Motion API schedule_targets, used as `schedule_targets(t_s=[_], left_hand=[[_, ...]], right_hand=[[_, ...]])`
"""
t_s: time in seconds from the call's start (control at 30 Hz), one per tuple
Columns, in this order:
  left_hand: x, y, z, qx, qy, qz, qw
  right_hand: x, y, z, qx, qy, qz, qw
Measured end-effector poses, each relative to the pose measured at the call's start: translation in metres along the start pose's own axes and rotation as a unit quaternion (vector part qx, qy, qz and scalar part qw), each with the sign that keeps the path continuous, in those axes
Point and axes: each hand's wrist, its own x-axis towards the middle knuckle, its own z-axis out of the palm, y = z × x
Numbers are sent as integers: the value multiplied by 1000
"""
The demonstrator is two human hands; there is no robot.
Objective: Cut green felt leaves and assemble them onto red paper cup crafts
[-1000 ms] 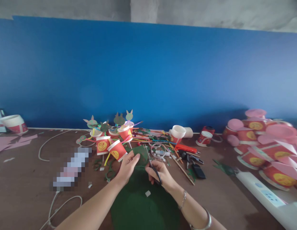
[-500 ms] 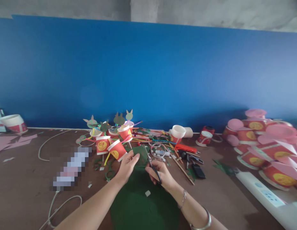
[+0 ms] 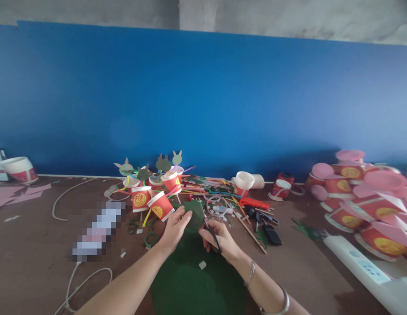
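Observation:
My left hand (image 3: 177, 225) pinches a small piece of dark green paper (image 3: 194, 213) between thumb and fingers, above the table's middle. Closed around the handles of a pair of scissors (image 3: 212, 234) is my right hand (image 3: 219, 238); the blades point up and away along the right edge of the paper piece. Beneath both hands lies a large dark green sheet (image 3: 200, 288) with a small white scrap (image 3: 202, 265) on it. Just beyond my left hand, a red paper cup (image 3: 160, 206) leans among others topped with green animal-head cutouts (image 3: 164, 163).
Pink-decorated red cups (image 3: 350, 192) are piled at the right, behind a white power strip (image 3: 357, 262). Sticks, a glue tube (image 3: 222, 210), a red-handled tool (image 3: 255, 203) and keys with a black fob (image 3: 272, 234) lie beyond my right hand. A blurred-out phone (image 3: 98, 229) with a cable is left.
The green paper piece in my left hand has shifted and turned slightly to the right against the scissors. My hands have otherwise hardly moved.

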Motion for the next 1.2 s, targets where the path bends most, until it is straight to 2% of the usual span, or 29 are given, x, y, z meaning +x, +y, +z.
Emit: schedule_targets(t_s=[0.17, 0.63, 0.87, 1.2], left_hand=[[1, -1, 0, -1, -8, 7, 1000], [2, -10, -1, 1, 56, -27, 998], [3, -10, -1, 48, 37, 21, 998], [3, -10, -2, 55, 34, 15, 998]], right_hand=[[1, 1, 0, -20, 12, 8, 1000], [0, -6, 1, -43, 4, 26, 999], [1, 2, -1, -21, -1, 27, 999], [0, -3, 1, -50, 0, 22, 999]])
